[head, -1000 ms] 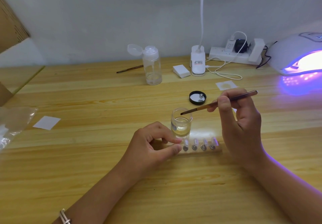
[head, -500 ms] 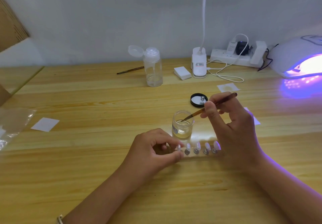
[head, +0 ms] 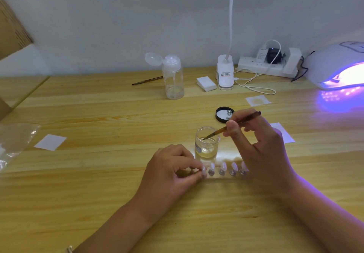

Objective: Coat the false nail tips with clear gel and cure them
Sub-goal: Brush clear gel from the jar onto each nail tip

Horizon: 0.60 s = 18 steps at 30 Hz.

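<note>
Nearby, black lid (head: 221, 113), bottle (head: 174, 79), nail lamp (head: 334, 63) beyond jar (head: 206, 146).

There were five nail tips (head: 222, 166), two brushes (head: 242, 121), three paper squares (head: 50, 142), one jar (head: 206, 146), one bottle (head: 174, 79) and one lid (head: 221, 115).

lamp (head: 331, 65) cut off rt, bag (head: 13, 142) lft

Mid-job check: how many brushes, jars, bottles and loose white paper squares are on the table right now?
Brushes: 2 (held brush, spare brush)
Gel jar: 1
Pump bottle: 1
White paper squares: 3
Total: 7
</note>
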Tool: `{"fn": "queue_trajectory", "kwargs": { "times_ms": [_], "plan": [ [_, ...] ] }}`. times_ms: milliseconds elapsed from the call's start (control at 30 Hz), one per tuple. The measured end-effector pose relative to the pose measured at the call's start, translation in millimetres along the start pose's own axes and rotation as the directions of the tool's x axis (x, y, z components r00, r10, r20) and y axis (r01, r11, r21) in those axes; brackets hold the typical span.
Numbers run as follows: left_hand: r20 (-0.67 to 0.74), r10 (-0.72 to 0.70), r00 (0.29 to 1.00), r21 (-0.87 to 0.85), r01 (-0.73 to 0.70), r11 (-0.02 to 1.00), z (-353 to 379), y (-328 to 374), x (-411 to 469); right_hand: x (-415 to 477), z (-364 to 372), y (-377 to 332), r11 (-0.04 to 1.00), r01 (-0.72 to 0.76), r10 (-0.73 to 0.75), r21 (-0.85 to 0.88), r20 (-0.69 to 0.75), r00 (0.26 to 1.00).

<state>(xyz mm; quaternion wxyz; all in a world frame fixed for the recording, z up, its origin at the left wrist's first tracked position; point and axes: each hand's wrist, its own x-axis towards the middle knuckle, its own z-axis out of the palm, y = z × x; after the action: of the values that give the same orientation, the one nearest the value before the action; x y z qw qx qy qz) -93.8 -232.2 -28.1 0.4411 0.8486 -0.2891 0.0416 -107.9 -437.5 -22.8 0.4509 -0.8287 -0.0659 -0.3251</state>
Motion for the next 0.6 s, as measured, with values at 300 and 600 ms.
{"fn": "queue_trajectory", "kwargs": {
  "times_ms": [300,600],
  "plan": [
    [-0.112,0.085,0.990,0.003,-0.085,0.996,-3,2,-3,0,0,-1,1.000,0.023,-0.023,0.006,-0.018,1.000],
    [-0.141,-0.222,0.965,-0.428,0.143,0.892,-6,3,2,0,-9,-4,0.991,0.000,0.023,0.131,-0.180,0.983]
  ]
}}
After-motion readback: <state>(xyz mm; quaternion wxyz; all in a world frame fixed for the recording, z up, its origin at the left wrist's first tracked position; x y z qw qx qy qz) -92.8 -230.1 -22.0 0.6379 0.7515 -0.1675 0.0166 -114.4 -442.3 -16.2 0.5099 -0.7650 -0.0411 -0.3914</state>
